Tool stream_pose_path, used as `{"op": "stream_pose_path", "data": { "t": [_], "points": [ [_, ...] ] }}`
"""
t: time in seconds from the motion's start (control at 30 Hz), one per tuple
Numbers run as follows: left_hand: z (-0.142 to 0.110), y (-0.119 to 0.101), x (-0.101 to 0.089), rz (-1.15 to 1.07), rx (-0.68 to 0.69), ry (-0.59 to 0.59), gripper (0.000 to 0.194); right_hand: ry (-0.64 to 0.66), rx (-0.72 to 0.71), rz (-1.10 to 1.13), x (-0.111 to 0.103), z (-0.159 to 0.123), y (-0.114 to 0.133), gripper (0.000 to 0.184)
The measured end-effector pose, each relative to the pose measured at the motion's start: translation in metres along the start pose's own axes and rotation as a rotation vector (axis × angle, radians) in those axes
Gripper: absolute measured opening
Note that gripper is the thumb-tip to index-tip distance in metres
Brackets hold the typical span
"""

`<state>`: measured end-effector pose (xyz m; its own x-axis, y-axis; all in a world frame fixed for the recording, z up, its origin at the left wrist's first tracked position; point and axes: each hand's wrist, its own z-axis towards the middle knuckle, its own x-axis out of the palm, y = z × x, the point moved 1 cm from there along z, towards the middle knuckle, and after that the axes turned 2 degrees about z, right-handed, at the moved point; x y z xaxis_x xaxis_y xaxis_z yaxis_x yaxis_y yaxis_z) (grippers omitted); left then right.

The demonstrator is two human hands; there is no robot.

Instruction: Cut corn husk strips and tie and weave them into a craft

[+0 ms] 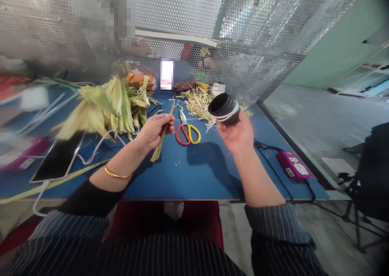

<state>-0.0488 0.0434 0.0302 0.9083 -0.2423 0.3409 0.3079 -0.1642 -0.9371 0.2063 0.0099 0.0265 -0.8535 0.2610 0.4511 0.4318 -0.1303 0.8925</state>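
My left hand (158, 127) is closed around a thin bundle of dried husk strips (161, 143), held at a slant above the table. In my right hand (236, 135) is a black cup-shaped pot (223, 105), tipped so that its open mouth faces up and left. White string (228, 113) is wound several times round the pot. A fine thread runs from the pot toward the bundle. Scissors (187, 132) with one red and one yellow handle lie between my hands, blades pointing away. Behind them spreads a pile of husk scraps (197, 101).
A big heap of corn husks (112, 105) covers the left of the blue table (182, 178). In front of it lie a phone (57, 158) and a white cable. A purple power strip (294, 165) sits at the right edge. Perforated metal mesh (255, 41) stands behind.
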Motion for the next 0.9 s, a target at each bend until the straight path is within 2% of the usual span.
{"op": "stream_pose_path", "data": {
  "t": [0.17, 0.27, 0.37, 0.43, 0.53, 0.67, 0.77, 0.9],
  "points": [
    [0.000, 0.005, 0.002, 0.138, -0.121, -0.041, 0.016, -0.004, -0.127, -0.039, -0.003, 0.003, 0.009, 0.040],
    [0.001, 0.007, 0.002, 0.202, -0.160, -0.133, 0.013, 0.030, -0.205, -0.059, -0.005, 0.004, 0.018, 0.044],
    [0.002, 0.006, 0.001, 0.193, -0.081, -0.258, 0.013, 0.036, -0.214, -0.025, -0.007, 0.004, 0.023, 0.044],
    [0.001, 0.004, 0.001, 0.175, -0.003, -0.272, 0.014, 0.041, -0.159, 0.009, -0.005, 0.003, 0.023, 0.042],
    [-0.003, 0.003, 0.006, 0.148, 0.032, -0.123, 0.017, 0.092, -0.035, 0.003, 0.003, -0.002, 0.016, 0.042],
    [-0.011, 0.004, 0.014, 0.062, -0.033, 0.115, 0.015, 0.191, 0.122, 0.004, 0.019, -0.013, 0.005, 0.044],
    [-0.012, 0.007, 0.017, 0.008, -0.065, 0.184, 0.015, 0.255, 0.204, 0.051, 0.031, -0.021, 0.000, 0.045],
    [-0.011, 0.010, 0.020, 0.002, -0.079, 0.211, 0.014, 0.330, 0.238, 0.047, 0.043, -0.027, 0.001, 0.047]
  ]
}}
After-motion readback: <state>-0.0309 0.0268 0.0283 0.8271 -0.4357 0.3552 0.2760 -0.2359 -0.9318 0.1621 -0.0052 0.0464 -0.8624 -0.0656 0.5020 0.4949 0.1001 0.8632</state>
